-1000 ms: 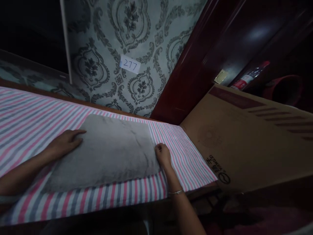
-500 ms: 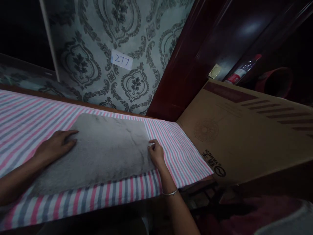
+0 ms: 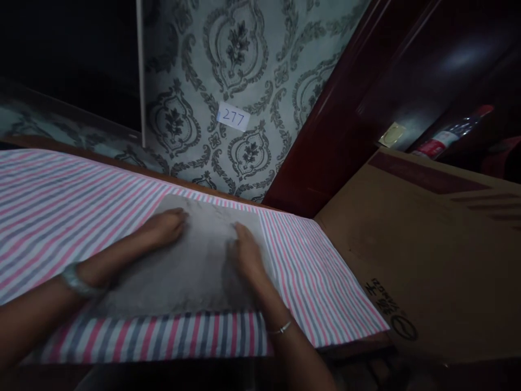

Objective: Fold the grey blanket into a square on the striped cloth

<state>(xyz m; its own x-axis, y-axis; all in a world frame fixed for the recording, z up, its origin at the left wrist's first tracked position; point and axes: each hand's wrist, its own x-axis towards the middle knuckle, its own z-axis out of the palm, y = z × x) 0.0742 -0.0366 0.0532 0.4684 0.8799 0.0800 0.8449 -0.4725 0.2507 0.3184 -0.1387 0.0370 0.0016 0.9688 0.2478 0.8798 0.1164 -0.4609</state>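
Note:
A grey, fuzzy-looking rectangular cloth [image 3: 195, 282] lies spread on a pink, blue and white striped tablecloth [image 3: 61, 206]. Over its upper left part is my left hand [image 3: 166, 227], its fingers bent but smeared by motion. My right hand [image 3: 246, 252] is over the right part of the grey cloth, also blurred, with the thumb side towards the middle. Whether either hand touches or pinches the cloth cannot be made out.
A large cardboard box [image 3: 427, 260] stands at the right end of the table. Behind it are a bottle with a red label [image 3: 448, 136] and dark red woodwork [image 3: 325, 130]. A dark screen [image 3: 73, 65] is at upper left, and a paper marked 277 [image 3: 233, 116] is on the wall.
Both hands have left the side edges of the grey cloth and moved inward over it, closer together. The view has shifted, so the scene sits further right.

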